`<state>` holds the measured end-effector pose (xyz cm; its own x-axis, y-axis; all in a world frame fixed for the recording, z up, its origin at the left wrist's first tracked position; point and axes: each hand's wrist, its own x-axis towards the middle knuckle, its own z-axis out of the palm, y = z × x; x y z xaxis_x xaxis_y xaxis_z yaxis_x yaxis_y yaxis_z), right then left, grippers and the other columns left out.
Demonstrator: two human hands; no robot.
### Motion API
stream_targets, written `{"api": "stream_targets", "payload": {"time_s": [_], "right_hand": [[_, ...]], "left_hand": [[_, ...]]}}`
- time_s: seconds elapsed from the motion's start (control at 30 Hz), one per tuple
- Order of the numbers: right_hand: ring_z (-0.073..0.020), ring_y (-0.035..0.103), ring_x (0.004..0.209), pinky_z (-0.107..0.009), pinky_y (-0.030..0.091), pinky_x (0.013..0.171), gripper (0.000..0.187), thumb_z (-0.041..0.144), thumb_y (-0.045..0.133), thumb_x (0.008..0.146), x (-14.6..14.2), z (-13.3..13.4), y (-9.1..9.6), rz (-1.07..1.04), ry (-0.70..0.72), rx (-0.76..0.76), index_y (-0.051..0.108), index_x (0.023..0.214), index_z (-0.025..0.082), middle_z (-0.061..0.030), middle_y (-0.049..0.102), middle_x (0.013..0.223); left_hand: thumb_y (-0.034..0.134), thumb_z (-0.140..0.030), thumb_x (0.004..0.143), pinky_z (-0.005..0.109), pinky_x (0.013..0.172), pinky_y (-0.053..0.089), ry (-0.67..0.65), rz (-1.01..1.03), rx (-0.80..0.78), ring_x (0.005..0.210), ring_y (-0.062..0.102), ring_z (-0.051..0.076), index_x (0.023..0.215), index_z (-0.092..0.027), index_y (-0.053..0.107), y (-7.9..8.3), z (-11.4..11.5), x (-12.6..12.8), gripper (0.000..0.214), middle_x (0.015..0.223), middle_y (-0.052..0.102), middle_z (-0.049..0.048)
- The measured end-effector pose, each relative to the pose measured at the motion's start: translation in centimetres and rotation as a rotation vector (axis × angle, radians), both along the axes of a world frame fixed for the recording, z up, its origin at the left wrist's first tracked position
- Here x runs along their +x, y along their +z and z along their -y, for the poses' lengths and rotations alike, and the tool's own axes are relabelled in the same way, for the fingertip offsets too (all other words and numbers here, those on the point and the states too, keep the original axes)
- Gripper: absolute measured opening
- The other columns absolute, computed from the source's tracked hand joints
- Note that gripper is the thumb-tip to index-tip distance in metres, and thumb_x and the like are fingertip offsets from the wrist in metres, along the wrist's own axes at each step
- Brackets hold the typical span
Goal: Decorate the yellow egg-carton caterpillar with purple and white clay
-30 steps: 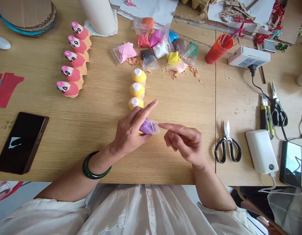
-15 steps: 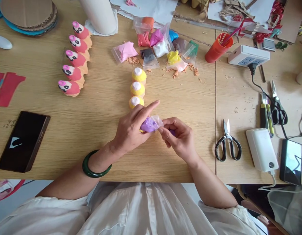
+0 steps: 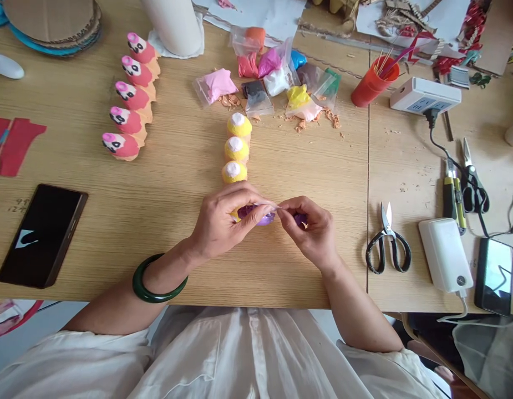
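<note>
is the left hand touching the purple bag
Touching: the head view shows the left hand pinching the purple bag between thumb and fingers.

Two hands [image 3: 217, 224] [image 3: 309, 231], two scissors [image 3: 387, 230] [image 3: 470, 173]

the purple bag [image 3: 265, 221] is clear, shiny plastic; the surface [image 3: 177, 183] smooth wood grain; the bangle [image 3: 154, 297] glossy; the shirt [image 3: 256, 354] matt, creased cloth; the far-left disc [image 3: 48, 19] matt cardboard.

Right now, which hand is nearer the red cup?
Right: the right hand is on the near side of the red cup, to its left; the left hand is farther left, also on the near side.
</note>
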<state>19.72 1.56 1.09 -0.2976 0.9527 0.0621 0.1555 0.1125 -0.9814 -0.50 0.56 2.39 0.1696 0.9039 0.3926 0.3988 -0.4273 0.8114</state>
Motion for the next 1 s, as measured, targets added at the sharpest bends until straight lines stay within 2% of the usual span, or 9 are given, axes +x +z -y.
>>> {"api": "stream_targets", "payload": {"time_s": [0.1, 0.23, 0.33, 0.5, 0.67, 0.77, 0.83, 0.93, 1.0], "right_hand": [[-0.0074, 0.047, 0.056, -0.022, 0.037, 0.051, 0.025, 0.041, 0.075, 0.099, 0.1, -0.1, -0.3, -0.015, 0.028, -0.010, 0.074, 0.088, 0.018, 0.0010, 0.068, 0.070], [-0.0066, 0.046, 0.056, -0.022, 0.038, 0.053, 0.020, 0.029, 0.071, 0.101, 0.2, -0.2, -0.3, -0.017, 0.054, 0.136, 0.071, 0.084, 0.018, 0.0013, 0.068, 0.070], [-0.0067, 0.046, 0.056, -0.022, 0.039, 0.054, 0.018, 0.025, 0.069, 0.102, 0.4, -0.2, -0.2, 0.012, 0.105, 0.208, 0.072, 0.085, 0.018, 0.0012, 0.068, 0.071], [-0.0080, 0.049, 0.056, -0.024, 0.038, 0.052, 0.014, 0.027, 0.073, 0.100, 0.9, -0.6, 0.0, -0.009, 0.149, 0.092, 0.076, 0.088, 0.020, 0.0008, 0.068, 0.072], [-0.0069, 0.046, 0.054, -0.024, 0.036, 0.052, 0.018, 0.019, 0.073, 0.099, 1.3, -0.8, 0.1, -0.076, 0.147, 0.154, 0.074, 0.081, 0.019, 0.0020, 0.063, 0.067], [-0.0071, 0.044, 0.052, -0.024, 0.036, 0.050, 0.019, 0.030, 0.076, 0.098, 1.3, -0.9, -0.4, -0.101, 0.154, 0.012, 0.074, 0.082, 0.019, 0.0028, 0.061, 0.065], [-0.0075, 0.044, 0.051, -0.024, 0.035, 0.049, 0.024, 0.039, 0.078, 0.097, 1.3, -1.0, -0.9, -0.088, 0.161, -0.073, 0.074, 0.084, 0.019, 0.0027, 0.060, 0.065], [-0.0080, 0.043, 0.053, -0.024, 0.034, 0.050, 0.029, 0.041, 0.076, 0.097, 1.2, -1.1, -1.3, -0.033, 0.182, -0.023, 0.072, 0.079, 0.019, 0.0023, 0.058, 0.063], [-0.0079, 0.041, 0.054, -0.024, 0.032, 0.050, 0.030, 0.038, 0.076, 0.097, 1.1, -1.2, -1.4, -0.012, 0.189, 0.022, 0.071, 0.075, 0.018, 0.0026, 0.055, 0.062]], "left_hand": [[0.072, -0.025, 0.101, 0.024, 0.073, 0.058, 0.025, 0.028, -0.033, 0.076, 0.073, 0.014, 0.089, -0.017, 0.079, 0.0, 0.1, 0.1, 0.016, 0.083, 0.078, 0.0032], [0.075, -0.027, 0.100, 0.023, 0.073, 0.059, -0.035, 0.093, -0.111, 0.081, 0.075, 0.015, 0.091, -0.018, 0.080, 0.1, 0.0, 0.2, 0.014, 0.087, 0.080, 0.0041], [0.078, -0.026, 0.098, 0.020, 0.067, 0.055, -0.067, 0.050, -0.080, 0.073, 0.072, 0.012, 0.086, -0.017, 0.079, 0.3, 0.1, 0.1, 0.015, 0.080, 0.077, 0.0023], [0.075, -0.026, 0.101, 0.020, 0.066, 0.055, -0.007, -0.005, 0.018, 0.066, 0.069, 0.010, 0.083, -0.018, 0.080, 0.7, 0.3, -0.1, 0.020, 0.074, 0.076, 0.0006], [0.065, -0.026, 0.107, 0.019, 0.064, 0.055, -0.065, 0.071, -0.023, 0.065, 0.071, 0.010, 0.085, -0.016, 0.080, 0.9, 0.1, -0.3, 0.028, 0.076, 0.078, 0.0017], [0.064, -0.026, 0.108, 0.019, 0.065, 0.054, -0.055, 0.037, 0.018, 0.062, 0.067, 0.010, 0.081, -0.015, 0.078, 0.7, 0.0, -0.3, 0.032, 0.070, 0.075, 0.0006], [0.065, -0.025, 0.108, 0.020, 0.066, 0.054, -0.057, 0.015, 0.025, 0.066, 0.070, 0.011, 0.085, -0.015, 0.080, 0.2, 0.0, -0.1, 0.029, 0.073, 0.077, 0.0014], [0.069, -0.026, 0.105, 0.021, 0.072, 0.054, -0.058, -0.034, 0.059, 0.073, 0.073, 0.012, 0.090, -0.015, 0.080, -0.8, 0.1, 0.1, 0.022, 0.082, 0.081, 0.0034], [0.068, -0.027, 0.106, 0.023, 0.070, 0.052, -0.028, -0.116, 0.108, 0.069, 0.070, 0.012, 0.084, -0.015, 0.077, -1.3, 0.1, 0.2, 0.026, 0.078, 0.078, 0.0025]]}}
